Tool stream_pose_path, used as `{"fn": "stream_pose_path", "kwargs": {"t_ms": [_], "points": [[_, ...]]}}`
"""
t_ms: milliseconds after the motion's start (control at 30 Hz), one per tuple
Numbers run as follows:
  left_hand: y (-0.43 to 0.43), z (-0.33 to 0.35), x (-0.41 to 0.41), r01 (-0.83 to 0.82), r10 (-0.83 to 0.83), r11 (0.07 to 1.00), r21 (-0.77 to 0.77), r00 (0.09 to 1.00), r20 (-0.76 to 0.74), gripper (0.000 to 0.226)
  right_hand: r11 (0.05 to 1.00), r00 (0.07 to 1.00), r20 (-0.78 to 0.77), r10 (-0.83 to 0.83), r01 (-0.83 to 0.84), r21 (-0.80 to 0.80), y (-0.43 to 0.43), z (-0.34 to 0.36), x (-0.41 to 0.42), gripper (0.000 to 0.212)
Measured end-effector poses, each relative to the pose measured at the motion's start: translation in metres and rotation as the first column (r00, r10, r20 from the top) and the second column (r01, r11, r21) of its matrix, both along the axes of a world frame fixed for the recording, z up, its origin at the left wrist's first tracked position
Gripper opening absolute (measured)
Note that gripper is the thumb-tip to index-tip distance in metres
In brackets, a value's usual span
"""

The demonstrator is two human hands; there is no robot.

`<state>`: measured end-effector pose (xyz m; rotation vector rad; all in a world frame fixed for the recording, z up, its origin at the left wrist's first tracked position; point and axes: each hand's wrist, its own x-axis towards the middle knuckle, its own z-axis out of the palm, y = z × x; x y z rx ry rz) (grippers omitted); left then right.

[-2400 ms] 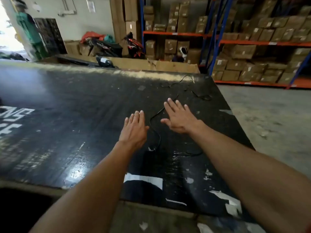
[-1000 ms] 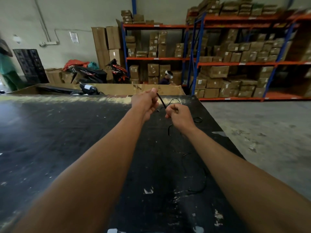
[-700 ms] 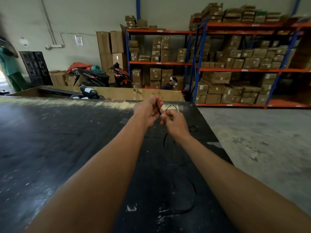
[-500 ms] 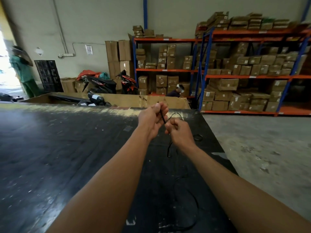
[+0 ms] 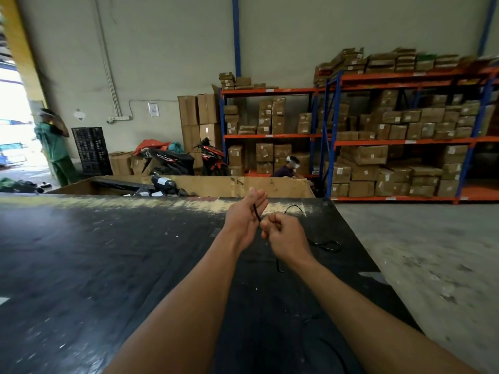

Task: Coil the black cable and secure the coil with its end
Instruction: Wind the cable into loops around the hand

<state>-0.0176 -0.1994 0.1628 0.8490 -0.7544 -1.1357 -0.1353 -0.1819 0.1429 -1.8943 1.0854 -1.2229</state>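
A thin black cable [image 5: 325, 244] trails over the black table [image 5: 108, 265], hard to see against it. Both hands are raised above the far part of the table, close together. My left hand [image 5: 244, 218] holds a short stretch of the cable between thumb and fingers, the strand standing up across its palm. My right hand [image 5: 283, 234] is a fist gripping the cable just right of the left hand. From the fist a piece hangs down to the table, and a loop lies further right and back.
A big open cardboard box [image 5: 216, 186] stands behind the table's far edge. Shelving racks [image 5: 405, 141] full of cartons line the back right. Bare concrete floor [image 5: 432, 265] lies to the right. A person in green [image 5: 54, 149] stands at the doorway, another crouches by the racks.
Both hands went from flat on the table beside the cable to lifted and gripping it. Over the last second they have stayed together while the view tilted upward.
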Motion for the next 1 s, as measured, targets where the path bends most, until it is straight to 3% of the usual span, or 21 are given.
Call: {"fn": "stream_pose_path", "kwargs": {"t_ms": [400,600,1000], "points": [[0.004,0.001,0.02,0.058,-0.062,0.989,-0.135,0.998,-0.03,0.042,0.997,0.998,0.064,0.026,-0.021,-0.069,-0.001,-0.002,0.009,0.019],[0.004,0.007,0.034,0.197,-0.22,0.966,-0.169,0.966,-0.133,0.042,0.998,0.999,-0.001,0.041,-0.041,-0.04,-0.009,-0.024,0.003,0.02],[0.011,0.019,0.032,0.347,-0.358,0.923,-0.163,0.933,-0.041,0.044,0.998,0.999,0.008,0.053,-0.053,0.043,-0.022,-0.043,-0.002,0.035]]}}
